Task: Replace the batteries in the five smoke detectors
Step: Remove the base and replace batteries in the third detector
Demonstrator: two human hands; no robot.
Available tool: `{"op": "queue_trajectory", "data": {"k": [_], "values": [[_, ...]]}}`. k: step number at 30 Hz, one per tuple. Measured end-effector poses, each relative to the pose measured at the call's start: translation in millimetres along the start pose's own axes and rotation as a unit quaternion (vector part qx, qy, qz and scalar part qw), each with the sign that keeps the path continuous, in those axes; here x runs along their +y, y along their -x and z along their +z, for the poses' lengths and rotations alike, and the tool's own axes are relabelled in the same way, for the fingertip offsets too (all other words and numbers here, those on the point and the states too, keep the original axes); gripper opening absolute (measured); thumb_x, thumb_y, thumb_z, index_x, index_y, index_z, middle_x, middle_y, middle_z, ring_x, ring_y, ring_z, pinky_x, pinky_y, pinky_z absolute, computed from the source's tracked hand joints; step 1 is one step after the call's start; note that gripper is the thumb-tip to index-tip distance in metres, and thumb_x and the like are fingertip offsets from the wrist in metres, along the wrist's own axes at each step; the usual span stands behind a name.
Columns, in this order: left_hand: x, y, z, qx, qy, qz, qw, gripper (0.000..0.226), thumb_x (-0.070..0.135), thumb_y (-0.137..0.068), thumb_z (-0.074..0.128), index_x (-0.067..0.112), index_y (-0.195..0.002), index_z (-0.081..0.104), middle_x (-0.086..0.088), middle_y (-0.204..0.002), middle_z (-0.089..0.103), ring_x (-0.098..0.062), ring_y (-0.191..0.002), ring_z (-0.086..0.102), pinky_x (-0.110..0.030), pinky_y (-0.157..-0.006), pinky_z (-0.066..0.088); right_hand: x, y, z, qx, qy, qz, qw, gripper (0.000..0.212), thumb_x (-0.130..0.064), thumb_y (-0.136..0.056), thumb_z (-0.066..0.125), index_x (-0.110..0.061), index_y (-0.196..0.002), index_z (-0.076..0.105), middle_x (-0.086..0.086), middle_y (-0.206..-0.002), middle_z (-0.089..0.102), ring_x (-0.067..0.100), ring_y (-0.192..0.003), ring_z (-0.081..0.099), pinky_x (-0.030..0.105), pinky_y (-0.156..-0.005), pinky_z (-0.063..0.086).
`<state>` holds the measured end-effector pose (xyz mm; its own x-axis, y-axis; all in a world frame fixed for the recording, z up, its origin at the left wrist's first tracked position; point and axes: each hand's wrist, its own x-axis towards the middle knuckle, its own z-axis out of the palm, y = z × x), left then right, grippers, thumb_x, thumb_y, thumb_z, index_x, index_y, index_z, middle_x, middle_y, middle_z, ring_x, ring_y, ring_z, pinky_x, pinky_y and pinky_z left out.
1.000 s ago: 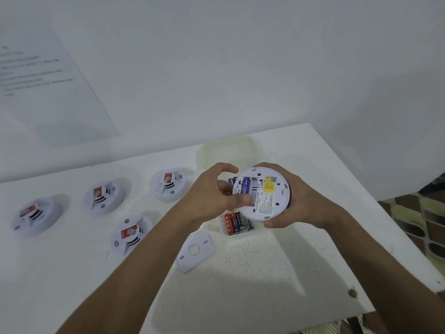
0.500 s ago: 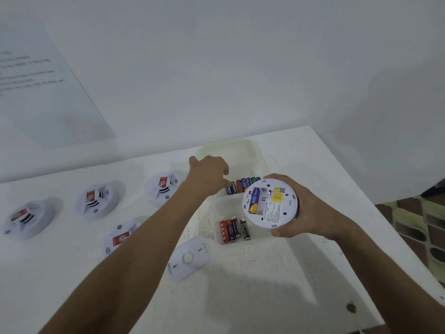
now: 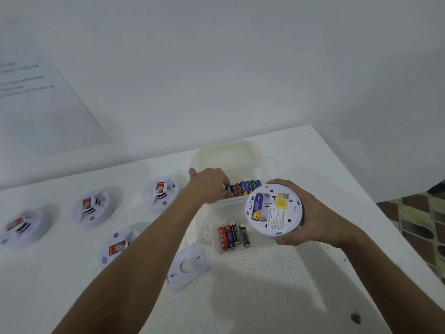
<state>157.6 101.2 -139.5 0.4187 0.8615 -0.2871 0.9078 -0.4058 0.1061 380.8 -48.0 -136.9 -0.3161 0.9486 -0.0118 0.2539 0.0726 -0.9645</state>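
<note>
My right hand (image 3: 310, 218) holds a white round smoke detector (image 3: 274, 209) back side up, with one blue battery (image 3: 257, 206) in its open compartment. My left hand (image 3: 209, 184) reaches into the far clear tray (image 3: 226, 153), fingertips on the left end of a row of upright batteries (image 3: 243, 188); whether it grips one I cannot tell. A near clear tray (image 3: 221, 208) holds several loose batteries (image 3: 232, 235). A detached white cover plate (image 3: 186, 267) lies on the table.
Several other smoke detectors sit at the left: one detector (image 3: 162, 192), a second detector (image 3: 92, 206), a third detector (image 3: 21, 227) and a near detector (image 3: 115, 247). The table's right edge (image 3: 375, 208) drops to a patterned floor. A sheet of paper (image 3: 36, 92) hangs on the wall.
My left hand left the held detector and reached back to the row of batteries in the far tray. The right hand tilted the detector slightly, keeping hold.
</note>
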Motion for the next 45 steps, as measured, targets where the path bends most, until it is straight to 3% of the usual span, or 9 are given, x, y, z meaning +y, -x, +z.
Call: {"op": "queue_trajectory", "data": {"k": [8,12,15,22,28,31,35,41,45], "values": [[11,14,-6,0.085,0.208,-0.054,0.973,0.026,0.031,-0.085,0.066,0.033,-0.11,0.069,0.016,-0.087,0.07,-0.016,-0.101,0.06,-0.038,-0.087,0.034,-3,-1,0,-0.001,0.001,0.0,1.0,0.093,-0.021,-0.057,0.091,-0.03,-0.139,0.046,-0.018,-0.132,0.058,0.011,-0.126,0.055,0.021,-0.093,0.053],[19,39,-26,0.173,0.263,0.015,0.949,0.036,0.016,-0.097,0.047,0.021,-0.129,0.063,0.002,-0.086,0.064,-0.019,-0.078,0.062,-0.01,-0.072,0.047,-7,-3,1,-0.004,0.002,-0.003,1.0,0.093,-0.019,-0.058,0.092,-0.031,-0.138,0.046,-0.016,-0.131,0.058,0.011,-0.125,0.055,0.022,-0.091,0.054],[20,71,-47,0.155,0.293,0.078,0.94,0.036,0.02,-0.101,0.048,0.022,-0.136,0.057,0.008,-0.088,0.059,-0.01,-0.068,0.06,-0.019,-0.066,0.049,-12,-6,4,-0.005,0.004,-0.015,1.0,0.093,-0.01,-0.059,0.091,-0.026,-0.139,0.046,-0.015,-0.131,0.058,0.013,-0.126,0.055,0.023,-0.092,0.054],[16,128,-70,0.063,0.384,0.09,0.917,0.031,0.026,-0.071,0.087,0.026,-0.085,0.06,0.004,-0.083,0.075,0.003,-0.055,0.055,-0.018,-0.057,0.045,-31,-13,28,-0.022,0.003,-0.039,0.999,0.093,-0.009,-0.059,0.089,-0.021,-0.139,0.044,-0.012,-0.128,0.057,0.014,-0.121,0.058,0.022,-0.09,0.054],[3,149,-51,0.173,0.38,0.029,0.908,0.028,0.041,-0.062,0.089,0.029,-0.072,0.066,0.011,-0.065,0.068,-0.002,-0.055,0.058,-0.02,-0.056,0.046,-43,-16,57,-0.057,-0.014,-0.051,0.997,0.095,-0.014,-0.058,0.091,-0.024,-0.14,0.044,-0.008,-0.129,0.056,0.02,-0.121,0.058,0.03,-0.092,0.056],[-5,159,-37,0.196,0.404,0.025,0.893,0.02,0.039,-0.074,0.081,0.025,-0.088,0.077,0.018,-0.07,0.067,0.0,-0.065,0.063,-0.017,-0.065,0.05,-46,-17,69,-0.074,-0.018,-0.055,0.996,0.093,-0.006,-0.059,0.09,-0.027,-0.138,0.046,-0.009,-0.125,0.059,0.019,-0.118,0.06,0.035,-0.09,0.058],[-13,174,-25,0.168,0.315,0.07,0.931,0.03,0.039,-0.091,0.062,0.028,-0.118,0.071,0.023,-0.078,0.06,0.006,-0.076,0.058,-0.006,-0.066,0.04,-48,-19,84,-0.093,-0.024,-0.057,0.994,0.093,0.0,-0.06,0.09,-0.022,-0.139,0.046,-0.012,-0.125,0.061,0.017,-0.119,0.06,0.025,-0.09,0.055],[-19,193,-10,0.265,0.325,0.043,0.907,0.022,0.041,-0.083,0.072,0.024,-0.099,0.072,0.019,-0.079,0.061,0.004,-0.073,0.055,-0.004,-0.063,0.041,-53,-20,99,-0.096,-0.018,-0.062,0.993,0.09,-0.006,-0.058,0.089,-0.027,-0.136,0.047,-0.015,-0.124,0.058,0.013,-0.117,0.059,0.022,-0.088,0.054],[-29,204,-2,0.196,0.356,0.08,0.91,0.063,0.067,-0.07,0.064,0.036,-0.125,0.063,0.014,-0.103,0.048,0.005,-0.099,0.048,0.0,-0.074,0.037,-57,-22,100,-0.106,-0.034,-0.057,0.992,0.093,0.0,-0.058,0.088,-0.029,-0.136,0.047,-0.011,-0.123,0.061,0.016,-0.118,0.06,0.029,-0.085,0.058]]}}
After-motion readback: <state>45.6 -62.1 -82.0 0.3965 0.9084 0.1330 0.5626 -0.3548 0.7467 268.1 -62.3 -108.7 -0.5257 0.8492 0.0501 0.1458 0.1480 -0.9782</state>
